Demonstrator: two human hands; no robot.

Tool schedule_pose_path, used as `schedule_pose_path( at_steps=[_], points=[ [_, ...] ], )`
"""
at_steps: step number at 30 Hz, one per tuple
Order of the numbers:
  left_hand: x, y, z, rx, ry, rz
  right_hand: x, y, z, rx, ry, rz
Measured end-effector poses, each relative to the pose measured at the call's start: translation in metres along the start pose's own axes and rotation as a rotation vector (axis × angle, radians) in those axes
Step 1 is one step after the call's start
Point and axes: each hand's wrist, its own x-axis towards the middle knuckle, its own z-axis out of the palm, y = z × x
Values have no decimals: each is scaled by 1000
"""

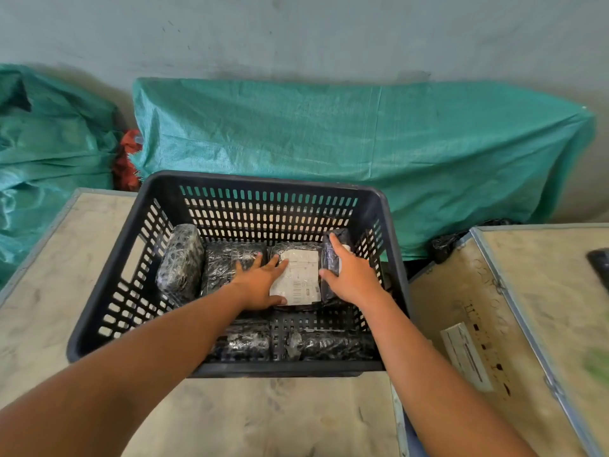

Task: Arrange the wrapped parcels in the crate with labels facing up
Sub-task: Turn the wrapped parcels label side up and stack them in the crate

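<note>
A black slotted plastic crate [108, 285] stands on a wooden table and holds several parcels wrapped in black film. One parcel with a white label [301, 275] lies flat, label up, in the back row. My left hand [260, 285] rests flat on its left edge and on the plain black parcel [224, 265] beside it. My right hand [349, 278] grips a parcel standing on edge [329, 252] against the crate's right wall. A further parcel [181, 262] leans upright at the left. Two more parcels [329, 344] lie along the near wall.
The crate sits on a worn wooden table top [263, 417]. A second wooden panel with a metal edge [514, 308] lies to the right, with a dark object [599, 262] at the frame edge. Green woven sacks [362, 136] lean against the wall behind.
</note>
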Motion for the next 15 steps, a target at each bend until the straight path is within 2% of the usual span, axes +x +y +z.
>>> schedule_pose_path(
  at_steps=[3,7,12,15],
  points=[
    [-11,10,-20,-131,68,113,2,2,-4,185,44,-11],
    [-31,22,-41,-275,174,240,5,5,-10,257,144,25],
    [-54,36,-48,-453,227,217,-6,1,-26,418,359,8],
    [-61,50,-50,-543,300,233,-5,-8,-39,755,377,78]
  ],
)
